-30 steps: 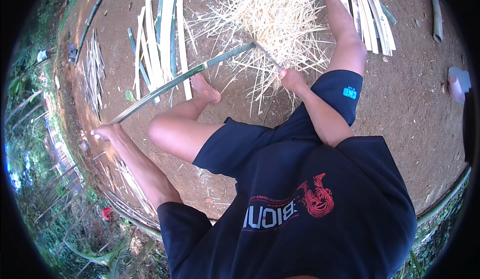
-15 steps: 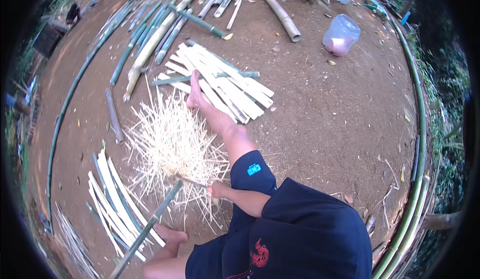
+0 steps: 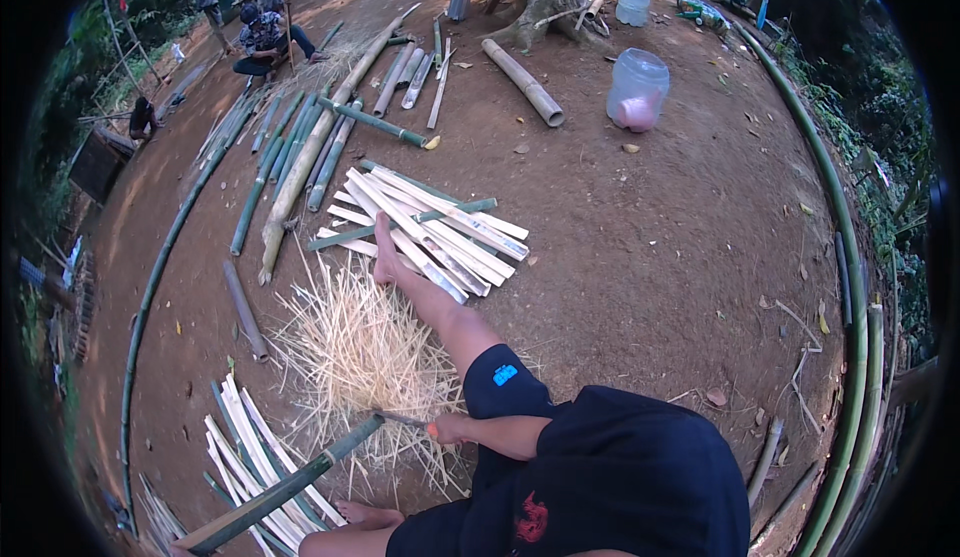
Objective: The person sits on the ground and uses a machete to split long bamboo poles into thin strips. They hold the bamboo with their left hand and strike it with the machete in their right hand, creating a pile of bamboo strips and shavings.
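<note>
My right hand is closed around the orange handle of a knife. The knife's blade points left and meets, or nearly meets, the far end of a green bamboo strip. That strip slants down to the lower left, over a bundle of pale split bamboo strips. My left hand does not show. Under the blade lies a heap of pale bamboo shavings. One of my bare feet is stretched out against a stack of pale split bamboo slats; the other foot is near the strip.
Several green bamboo poles lie at the far left beside a long pale pole. A thick bamboo piece and a clear plastic container are farther off. Long poles border the right side. Another person sits at the back left.
The view has tilted up, bringing the seated person and the tree base into sight. My right hand still holds the knife at the strip's far end. The strip's near end now shows lower left.
</note>
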A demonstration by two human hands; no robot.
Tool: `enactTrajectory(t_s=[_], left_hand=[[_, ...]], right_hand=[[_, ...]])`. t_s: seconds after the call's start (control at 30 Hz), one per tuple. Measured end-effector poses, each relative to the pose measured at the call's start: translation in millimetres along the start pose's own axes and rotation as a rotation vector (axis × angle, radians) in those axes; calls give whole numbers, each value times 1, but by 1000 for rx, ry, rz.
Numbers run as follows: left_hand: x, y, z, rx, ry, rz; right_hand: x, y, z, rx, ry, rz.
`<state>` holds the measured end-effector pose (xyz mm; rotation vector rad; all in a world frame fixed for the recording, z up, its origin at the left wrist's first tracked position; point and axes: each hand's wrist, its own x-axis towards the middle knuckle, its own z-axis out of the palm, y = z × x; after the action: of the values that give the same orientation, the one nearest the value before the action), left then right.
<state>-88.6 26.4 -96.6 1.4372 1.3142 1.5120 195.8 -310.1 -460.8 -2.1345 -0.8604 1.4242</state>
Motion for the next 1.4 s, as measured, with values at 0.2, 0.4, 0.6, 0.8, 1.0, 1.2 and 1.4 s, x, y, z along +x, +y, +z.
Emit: enactTrajectory(t_s=[0.2,0.4,0.6,0.8,1.0,1.2,1.4], left_hand=[[-5,17,-6,-177,-228,9],[-42,29,38,-460,-500,20],[-88,75,29,-621,-539,75],[-100,81,63,-627,-550,83],[-101,75,42,-580,-444,128],[-92,68,50,-605,-397,140],[-78,55,34,-534,-297,144]], right_hand=[[25,4,29,49,-34,-22],[-2,-3,20,642,35,65],[-74,-93,-8,705,-64,-87],[-136,-140,-36,362,117,-467],[-160,-160,-30,223,65,-543],[-83,-88,-18,222,33,-250],[-71,-69,-17,229,-82,-162]])
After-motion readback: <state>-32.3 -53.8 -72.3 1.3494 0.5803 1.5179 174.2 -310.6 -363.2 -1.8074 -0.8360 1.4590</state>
